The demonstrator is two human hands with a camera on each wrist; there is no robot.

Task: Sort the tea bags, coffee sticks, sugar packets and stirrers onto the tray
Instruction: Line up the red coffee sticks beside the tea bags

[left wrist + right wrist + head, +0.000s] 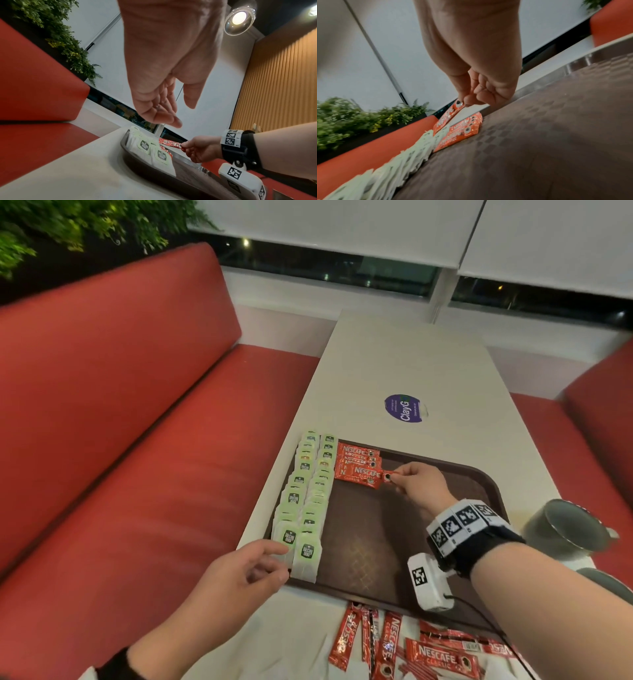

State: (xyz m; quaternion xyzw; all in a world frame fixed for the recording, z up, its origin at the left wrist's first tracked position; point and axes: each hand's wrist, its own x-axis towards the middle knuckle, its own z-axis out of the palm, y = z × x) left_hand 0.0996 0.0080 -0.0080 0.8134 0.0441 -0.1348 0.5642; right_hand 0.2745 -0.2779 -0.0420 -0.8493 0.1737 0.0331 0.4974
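Two rows of pale green tea bags (305,494) fill the brown plastic tray (394,546); right hand (419,482) pinches a red coffee stick (363,474) onto the few laid; left hand (236,573) relaxed, empty. Many loose red sticks (404,645) remain.

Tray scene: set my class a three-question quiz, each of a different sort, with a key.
1. True or false: the right hand pinches a coffee stick.
2. What fills the tray's left side? A) tea bags B) stirrers C) cups
3. Fill in: loose coffee sticks lie on the ___, near the tray's near edge.

Key: 1 true; 2 A, the tea bags; 3 table.
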